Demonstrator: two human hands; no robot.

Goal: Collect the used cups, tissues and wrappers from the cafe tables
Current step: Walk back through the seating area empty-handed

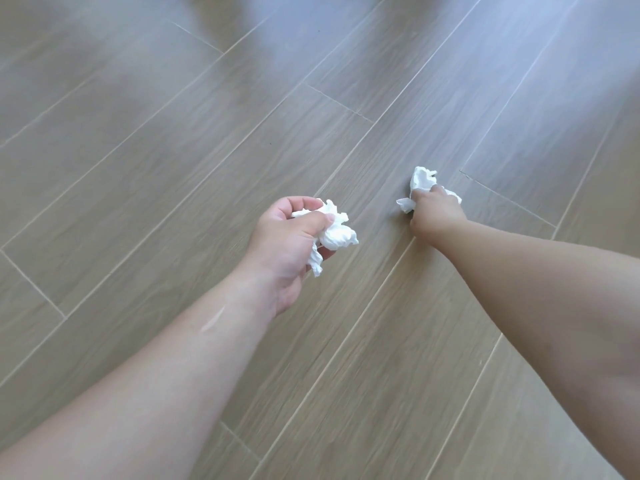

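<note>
My left hand (291, 244) is closed around a crumpled white tissue (337, 233), which bulges out to the right of my thumb and hangs below the palm. My right hand (434, 211) reaches further forward and is closed on a second crumpled white tissue (420, 180). That tissue sticks out above and to the left of the fingers, low over the floor; whether it touches the floor I cannot tell. Both forearms are bare and stretch in from the bottom corners.
Grey-brown wood-look floor planks (173, 168) with pale joints fill the whole view, running diagonally. Bright window glare lies across the floor at the top right. No table, cup or bin is in view.
</note>
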